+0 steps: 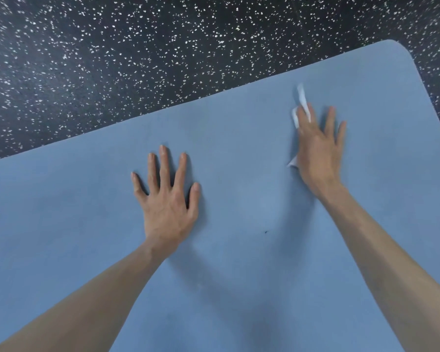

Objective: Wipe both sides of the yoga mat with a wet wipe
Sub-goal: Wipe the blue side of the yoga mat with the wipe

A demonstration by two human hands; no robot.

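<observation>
A blue yoga mat (239,153) lies flat on the floor and fills most of the view, its rounded far corner at the upper right. My left hand (166,196) rests flat on the mat near the middle, fingers spread and straight. My right hand (319,146) lies flat further right, fingers straight, pressing a white wet wipe (301,97) onto the mat. Most of the wipe is hidden under the palm; parts stick out past the fingertips and beside the thumb. The right hand and wipe are slightly blurred.
Dark rubber floor (112,59) with white speckles borders the mat's far edge and right corner. A tiny dark speck (266,232) sits on the mat between my forearms.
</observation>
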